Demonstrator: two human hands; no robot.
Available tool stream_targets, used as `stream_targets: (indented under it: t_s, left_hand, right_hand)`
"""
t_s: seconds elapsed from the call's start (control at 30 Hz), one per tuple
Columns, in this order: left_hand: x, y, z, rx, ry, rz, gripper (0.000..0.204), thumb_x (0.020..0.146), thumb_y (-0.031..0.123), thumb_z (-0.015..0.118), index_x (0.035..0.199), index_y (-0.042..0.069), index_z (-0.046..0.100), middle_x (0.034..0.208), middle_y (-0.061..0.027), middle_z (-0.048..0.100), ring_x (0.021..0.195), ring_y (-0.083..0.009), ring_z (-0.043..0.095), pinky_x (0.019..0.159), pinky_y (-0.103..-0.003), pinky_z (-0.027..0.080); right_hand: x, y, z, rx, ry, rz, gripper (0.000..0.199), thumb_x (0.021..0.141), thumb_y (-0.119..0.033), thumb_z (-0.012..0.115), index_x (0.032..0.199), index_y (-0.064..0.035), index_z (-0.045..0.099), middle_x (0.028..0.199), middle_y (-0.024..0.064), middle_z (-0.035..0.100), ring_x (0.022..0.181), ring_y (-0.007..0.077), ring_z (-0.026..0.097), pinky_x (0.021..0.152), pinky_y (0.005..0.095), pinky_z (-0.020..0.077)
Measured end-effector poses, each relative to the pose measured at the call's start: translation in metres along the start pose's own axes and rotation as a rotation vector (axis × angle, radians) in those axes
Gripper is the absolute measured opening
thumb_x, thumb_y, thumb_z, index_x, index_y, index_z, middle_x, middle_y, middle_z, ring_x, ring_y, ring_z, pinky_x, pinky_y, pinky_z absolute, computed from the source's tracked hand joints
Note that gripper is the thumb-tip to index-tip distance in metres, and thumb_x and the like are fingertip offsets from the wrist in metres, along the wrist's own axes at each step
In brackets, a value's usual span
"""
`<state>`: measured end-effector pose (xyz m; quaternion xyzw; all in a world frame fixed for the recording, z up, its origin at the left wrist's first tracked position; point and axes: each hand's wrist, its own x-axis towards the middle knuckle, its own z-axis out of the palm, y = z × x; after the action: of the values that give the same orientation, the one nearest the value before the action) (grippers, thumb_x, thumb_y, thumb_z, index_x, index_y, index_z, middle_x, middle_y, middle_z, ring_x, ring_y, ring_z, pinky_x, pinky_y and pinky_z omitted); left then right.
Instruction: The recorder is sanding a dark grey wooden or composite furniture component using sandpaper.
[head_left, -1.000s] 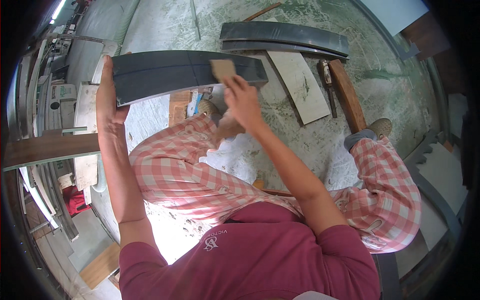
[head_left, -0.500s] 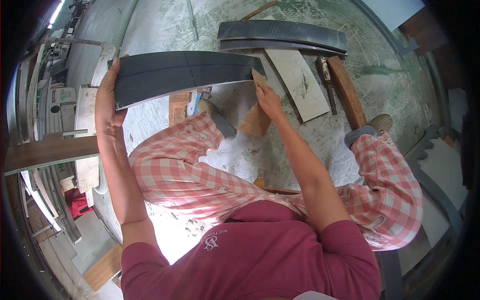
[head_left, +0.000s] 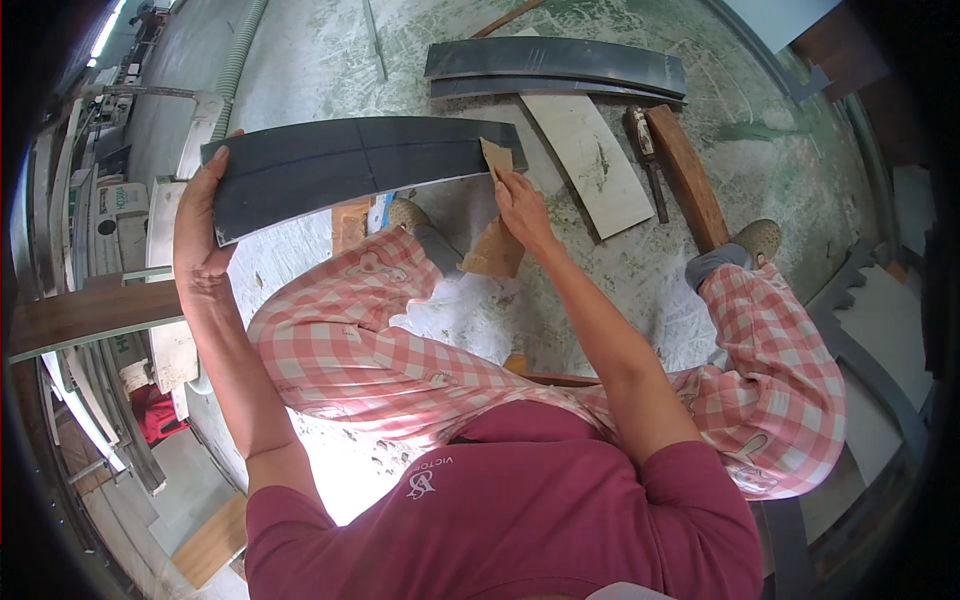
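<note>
Crosswise dark panel [head_left: 345, 160] has swung nearer; left hand [head_left: 204, 215] grips its left end, right hand [head_left: 523, 208] pinches brown paper [head_left: 496, 156] near its right.

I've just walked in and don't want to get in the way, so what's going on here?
The person's left hand holds the left end of a long, dark, slightly curved panel, while the right hand holds a thin tan sheet over the panel's face near its right end. On the floor, dark curved strips lie across a pale rectangular board. To the right lies a brown wooden bar, with a narrow dark tool alongside it.
</note>
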<state>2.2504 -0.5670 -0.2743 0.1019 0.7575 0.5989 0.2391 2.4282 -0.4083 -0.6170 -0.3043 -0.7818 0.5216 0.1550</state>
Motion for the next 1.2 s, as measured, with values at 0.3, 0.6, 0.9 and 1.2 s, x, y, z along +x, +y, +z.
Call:
stream_targets:
  t_s: [0.3, 0.6, 0.9, 1.2]
  left_hand:
    - [0.012, -0.007, -0.009, -0.01, -0.022, -0.028, 0.041, 0.088, 0.023, 0.051, 0.118, -0.004, 0.05, 0.105, -0.0113, 0.058, 0.093, -0.0145, 0.057, 0.082, -0.024, 0.045]
    - [0.012, -0.004, -0.017, 0.014, 0.058, -0.046, 0.048, 0.091, 0.036, 0.046, 0.119, -0.003, 0.05, 0.108, -0.0122, 0.058, 0.096, -0.0162, 0.056, 0.084, -0.026, 0.044]
    - [0.01, -0.004, -0.001, -0.1, 0.088, -0.023, 0.055, 0.089, 0.05, 0.043, 0.112, 0.001, 0.055, 0.101, -0.0079, 0.06, 0.092, -0.0166, 0.057, 0.082, -0.029, 0.046]
    - [0.013, -0.016, -0.011, -0.011, 0.072, -0.025, 0.051, 0.09, 0.039, 0.049, 0.116, -0.004, 0.051, 0.105, -0.0114, 0.059, 0.093, -0.0153, 0.058, 0.081, -0.026, 0.045]
  right_hand:
    - [0.034, 0.059, -0.01, -0.066, -0.12, 0.202, 0.042, 0.091, -0.033, 0.035, 0.123, -0.0088, 0.049, 0.119, 0.0207, 0.052, 0.109, 0.036, 0.049, 0.092, 0.0391, 0.0375]
    - [0.007, -0.142, -0.024, -0.062, -0.026, -0.522, 0.039, 0.085, -0.021, 0.047, 0.118, -0.0015, 0.05, 0.121, 0.0137, 0.051, 0.11, 0.0274, 0.049, 0.084, 0.0401, 0.0426]
    - [-0.008, -0.234, -0.009, -0.055, 0.106, -0.64, 0.035, 0.08, -0.03, 0.055, 0.113, -0.0202, 0.055, 0.113, 0.0056, 0.052, 0.079, 0.0299, 0.049, 0.068, 0.0347, 0.0466]
    - [0.061, -0.012, 0.009, -0.282, -0.096, -0.125, 0.037, 0.087, -0.033, 0.042, 0.115, -0.014, 0.055, 0.121, 0.0063, 0.053, 0.112, 0.0286, 0.047, 0.087, 0.0492, 0.0388]
